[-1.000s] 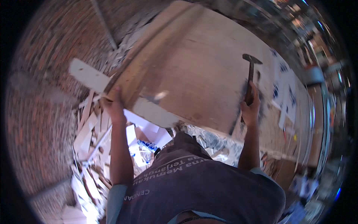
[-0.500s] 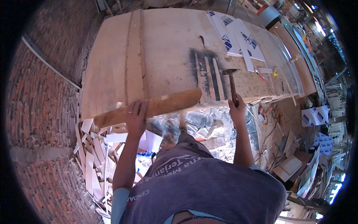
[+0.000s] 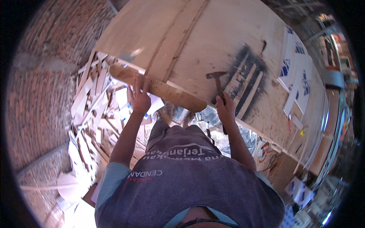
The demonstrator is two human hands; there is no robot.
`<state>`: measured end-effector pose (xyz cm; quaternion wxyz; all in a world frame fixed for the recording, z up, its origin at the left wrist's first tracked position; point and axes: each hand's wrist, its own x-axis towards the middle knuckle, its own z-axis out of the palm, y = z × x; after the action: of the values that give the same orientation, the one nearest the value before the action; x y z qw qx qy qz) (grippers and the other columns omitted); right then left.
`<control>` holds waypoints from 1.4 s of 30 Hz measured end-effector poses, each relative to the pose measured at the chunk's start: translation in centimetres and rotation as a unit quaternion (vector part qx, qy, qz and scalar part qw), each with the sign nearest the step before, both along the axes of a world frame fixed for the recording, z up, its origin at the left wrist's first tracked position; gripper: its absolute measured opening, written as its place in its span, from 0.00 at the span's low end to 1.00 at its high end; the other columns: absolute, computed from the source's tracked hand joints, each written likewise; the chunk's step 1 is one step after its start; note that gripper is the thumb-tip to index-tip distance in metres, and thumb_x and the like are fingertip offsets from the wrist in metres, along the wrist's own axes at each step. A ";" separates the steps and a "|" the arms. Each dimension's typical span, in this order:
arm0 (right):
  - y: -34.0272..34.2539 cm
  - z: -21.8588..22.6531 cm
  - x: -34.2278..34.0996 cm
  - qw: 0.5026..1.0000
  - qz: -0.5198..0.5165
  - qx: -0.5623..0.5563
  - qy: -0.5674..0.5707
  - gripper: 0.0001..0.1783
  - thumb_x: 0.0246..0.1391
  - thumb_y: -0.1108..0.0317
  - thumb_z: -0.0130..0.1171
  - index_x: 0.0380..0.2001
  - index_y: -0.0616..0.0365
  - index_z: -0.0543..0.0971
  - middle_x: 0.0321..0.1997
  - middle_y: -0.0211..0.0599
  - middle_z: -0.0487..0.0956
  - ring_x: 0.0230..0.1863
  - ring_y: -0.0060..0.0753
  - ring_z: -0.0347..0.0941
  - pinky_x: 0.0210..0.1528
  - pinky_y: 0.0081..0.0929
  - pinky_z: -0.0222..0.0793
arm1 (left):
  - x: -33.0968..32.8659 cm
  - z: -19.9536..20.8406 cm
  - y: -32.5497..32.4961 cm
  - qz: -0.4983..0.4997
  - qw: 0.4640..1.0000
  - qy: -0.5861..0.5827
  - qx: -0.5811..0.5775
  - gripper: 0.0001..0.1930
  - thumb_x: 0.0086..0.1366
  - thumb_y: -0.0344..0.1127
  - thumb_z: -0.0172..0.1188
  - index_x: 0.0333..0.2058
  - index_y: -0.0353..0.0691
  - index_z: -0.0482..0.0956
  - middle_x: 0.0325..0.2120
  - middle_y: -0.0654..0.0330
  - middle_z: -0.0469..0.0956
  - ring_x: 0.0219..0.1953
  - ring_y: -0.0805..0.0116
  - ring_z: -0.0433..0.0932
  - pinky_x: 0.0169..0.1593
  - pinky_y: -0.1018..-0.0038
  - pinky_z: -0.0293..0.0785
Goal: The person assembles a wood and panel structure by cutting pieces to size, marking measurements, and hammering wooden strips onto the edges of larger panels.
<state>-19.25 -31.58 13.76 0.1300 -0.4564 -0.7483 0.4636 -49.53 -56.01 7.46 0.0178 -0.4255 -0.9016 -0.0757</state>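
Two hands, well apart. Left hand [image 3: 140, 99] on long wooden board [image 3: 176, 95] with rounded ends, fingers across upper face; cannot tell whether clamped or merely resting. Board at near edge of wooden worktable [image 3: 220, 34], left of hammer [image 3: 217, 79]. Right hand [image 3: 226, 109] closed around hammer handle, with head end over tabletop, just beside black-stained patch [image 3: 245, 81] with pale stripes. Blue-printed white sheets [image 3: 302, 81] farther right; heap of pale scraps [image 3: 89, 89] at left, near brick wall [image 3: 40, 110].

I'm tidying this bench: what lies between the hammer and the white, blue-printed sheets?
In the head view, a black-stained patch with pale strips lies between the hammer, held in the right hand, and the white sheets.
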 end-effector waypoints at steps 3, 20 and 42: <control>1.1 0.5 -4.3 0.981 0.136 0.111 -0.087 0.22 0.65 0.60 0.54 0.59 0.55 0.73 0.38 0.53 0.81 0.38 0.57 0.80 0.42 0.50 0.74 | 2.0 -0.1 -3.2 0.190 0.969 -0.092 0.126 0.46 0.51 0.34 0.61 0.71 0.39 0.56 0.70 0.41 0.54 0.74 0.45 0.50 0.74 0.45 0.42; -1.7 -5.4 -18.0 0.869 0.366 0.328 -0.055 0.37 0.63 0.67 0.52 0.74 0.32 0.59 0.30 0.44 0.77 0.25 0.49 0.77 0.27 0.47 0.73 | 0.8 -2.5 0.6 0.370 0.589 -0.631 0.343 0.24 0.66 0.47 0.68 0.49 0.33 0.75 0.39 0.55 0.81 0.39 0.61 0.83 0.40 0.66 0.81; 0.2 -4.4 -20.2 0.933 0.201 0.278 -0.114 0.32 0.67 0.60 0.52 0.72 0.31 0.61 0.37 0.50 0.82 0.29 0.59 0.79 0.33 0.52 0.76 | -0.7 -4.7 -0.1 0.293 0.440 -0.777 0.343 0.20 0.67 0.45 0.67 0.50 0.41 0.75 0.41 0.61 0.81 0.43 0.66 0.80 0.44 0.69 0.76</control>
<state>-39.40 -31.33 9.32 0.0696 -0.2917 -0.9330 0.1989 -50.26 -56.09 2.80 -0.5243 0.1420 -0.5092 -0.6676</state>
